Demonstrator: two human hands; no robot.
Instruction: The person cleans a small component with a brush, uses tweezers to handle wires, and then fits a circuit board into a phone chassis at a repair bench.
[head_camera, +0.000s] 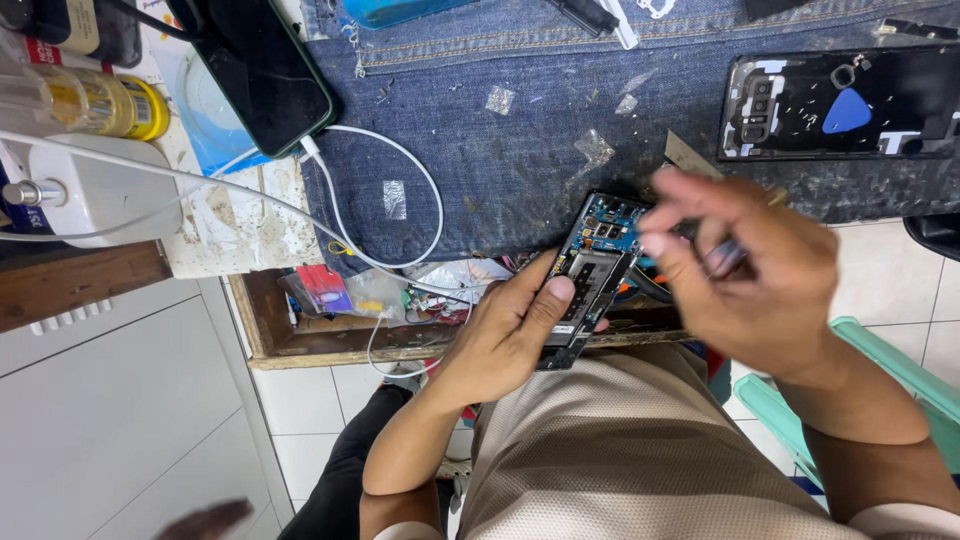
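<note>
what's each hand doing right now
Left hand: closed on the opened phone, thumb on its face.
Right hand: blurred above the phone; fingers curled, seems to hold a small tool, cannot be told for sure.

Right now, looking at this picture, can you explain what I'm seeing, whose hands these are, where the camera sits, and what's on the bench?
This is one picture from a camera worn on a person's head, looking down at their own two bare hands. The left hand grips an opened smartphone with its blue circuit board exposed. The right hand is blurred above the phone's top end; it seems to pinch a small tool, too smeared to name. The denim-covered workbench carries a removed phone back cover with a blue pick on it, a dark phone on a white charging cable, and a yellow-capped bottle.
</note>
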